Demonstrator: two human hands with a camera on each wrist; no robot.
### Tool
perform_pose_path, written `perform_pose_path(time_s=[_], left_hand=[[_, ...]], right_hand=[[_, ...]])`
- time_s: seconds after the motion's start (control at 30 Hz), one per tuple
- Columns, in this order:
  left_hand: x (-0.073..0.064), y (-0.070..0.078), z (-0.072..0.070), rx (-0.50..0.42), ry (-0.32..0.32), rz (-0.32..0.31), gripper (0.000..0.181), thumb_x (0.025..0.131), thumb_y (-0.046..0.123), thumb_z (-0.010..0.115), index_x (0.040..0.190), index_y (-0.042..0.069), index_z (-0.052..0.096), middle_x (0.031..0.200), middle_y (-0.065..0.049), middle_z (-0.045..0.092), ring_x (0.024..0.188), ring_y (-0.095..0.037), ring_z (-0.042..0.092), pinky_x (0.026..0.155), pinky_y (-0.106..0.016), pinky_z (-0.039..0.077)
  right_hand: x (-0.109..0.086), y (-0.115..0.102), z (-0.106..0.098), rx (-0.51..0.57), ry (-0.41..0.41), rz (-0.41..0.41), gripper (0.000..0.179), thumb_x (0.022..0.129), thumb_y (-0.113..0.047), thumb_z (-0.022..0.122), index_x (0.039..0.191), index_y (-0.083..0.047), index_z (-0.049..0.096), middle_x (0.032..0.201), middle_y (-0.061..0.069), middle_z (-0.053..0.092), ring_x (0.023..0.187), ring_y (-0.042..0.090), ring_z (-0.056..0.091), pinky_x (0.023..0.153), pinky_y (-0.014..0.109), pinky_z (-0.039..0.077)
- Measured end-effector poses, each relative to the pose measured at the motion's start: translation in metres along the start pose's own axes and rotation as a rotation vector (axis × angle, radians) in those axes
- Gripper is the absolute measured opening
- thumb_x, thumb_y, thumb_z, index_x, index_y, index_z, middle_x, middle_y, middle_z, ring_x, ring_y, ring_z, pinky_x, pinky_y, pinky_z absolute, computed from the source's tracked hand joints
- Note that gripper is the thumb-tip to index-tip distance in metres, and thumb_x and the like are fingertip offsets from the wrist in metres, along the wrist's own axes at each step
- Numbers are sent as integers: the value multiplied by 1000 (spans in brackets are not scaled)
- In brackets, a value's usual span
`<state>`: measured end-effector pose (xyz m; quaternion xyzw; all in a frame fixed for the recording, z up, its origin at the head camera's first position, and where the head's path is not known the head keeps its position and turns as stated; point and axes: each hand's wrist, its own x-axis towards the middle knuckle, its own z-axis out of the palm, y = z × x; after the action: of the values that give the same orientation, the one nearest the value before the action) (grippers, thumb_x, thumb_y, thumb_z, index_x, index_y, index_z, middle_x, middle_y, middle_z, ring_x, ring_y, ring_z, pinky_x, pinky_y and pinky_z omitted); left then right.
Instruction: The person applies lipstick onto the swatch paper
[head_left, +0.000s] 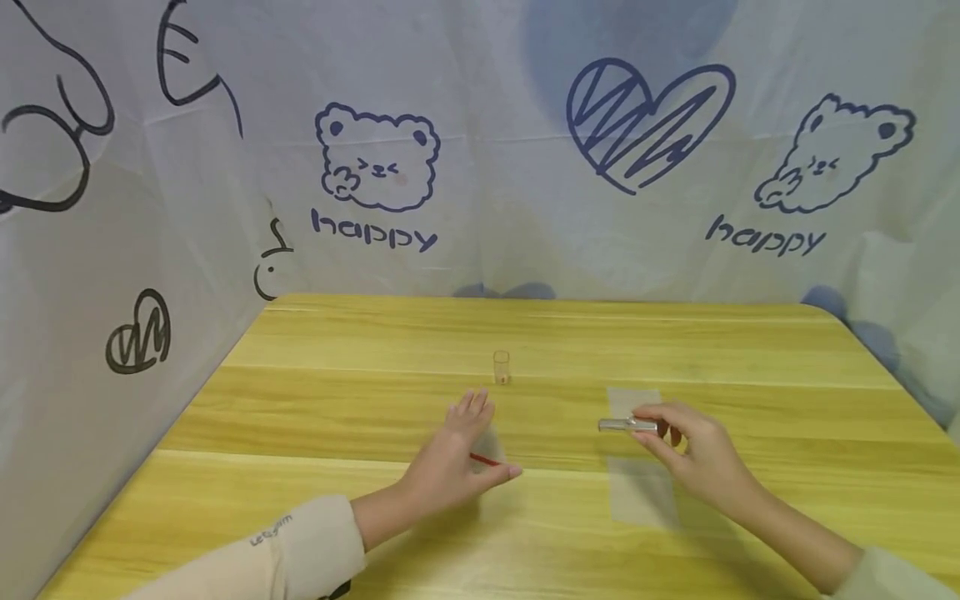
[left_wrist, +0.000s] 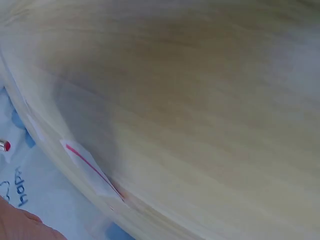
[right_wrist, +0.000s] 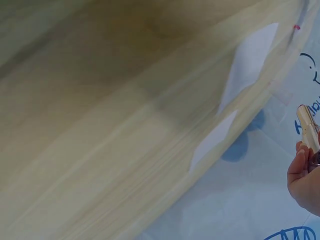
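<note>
One left hand (head_left: pixel 454 454), fingers extended, right hand (head_left: pixel 696 443) pinching silver tube (head_left: pixel 619 424), wooden tabletop (head_left: pixel 558 433) between, far edge (head_left: pixel 637 305) beyond

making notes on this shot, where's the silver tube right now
In the head view, the silver tube is right of centre, pinched by the right hand, with pale paper showing just above and below it.

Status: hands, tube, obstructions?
Left hand over red-marked paper. Right hand pinches silver tube. Small clear object beyond left hand, seemingly not in the way.
</note>
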<state>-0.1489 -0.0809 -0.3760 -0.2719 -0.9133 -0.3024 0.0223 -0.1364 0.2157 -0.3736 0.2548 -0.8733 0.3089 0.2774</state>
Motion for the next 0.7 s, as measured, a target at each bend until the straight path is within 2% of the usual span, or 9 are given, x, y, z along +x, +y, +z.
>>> perform_pose_path(time_s=[0.17, 0.33, 0.47, 0.7], left_hand=[[2, 9, 13, -31, -43, -10, 85, 83, 49, 64, 142, -3, 31, 151, -18, 23, 141, -38, 15, 112, -54, 21], [9, 19, 29, -30, -101, -3, 87, 84, 52, 60, 144, -2, 26, 153, -18, 19, 143, -35, 13, 115, -50, 19], [13, 28, 39, -2, -133, 20, 87, 84, 53, 60, 144, -2, 27, 153, -18, 19, 143, -33, 13, 115, -48, 20], [23, 40, 55, 80, -141, 89, 86, 85, 56, 56, 142, -4, 31, 151, -20, 24, 141, -34, 19, 114, -47, 22]], right_hand=[[-6, 5, -1, -9, 5, -15, 28, 66, 3, 77, 92, 0, 69, 73, -2, 63, 61, -5, 41, 46, 15, 38], [-15, 9, 0, -19, -4, -2, 29, 64, 5, 77, 91, 1, 69, 72, 0, 65, 61, -6, 43, 47, 14, 40], [-20, 11, 1, -20, -8, 7, 29, 64, 5, 77, 91, 0, 69, 73, 0, 65, 62, -6, 44, 48, 13, 40], [-25, 15, -2, -11, -2, -18, 29, 64, 6, 77, 91, 1, 69, 72, -1, 64, 62, -6, 45, 50, 12, 40]])
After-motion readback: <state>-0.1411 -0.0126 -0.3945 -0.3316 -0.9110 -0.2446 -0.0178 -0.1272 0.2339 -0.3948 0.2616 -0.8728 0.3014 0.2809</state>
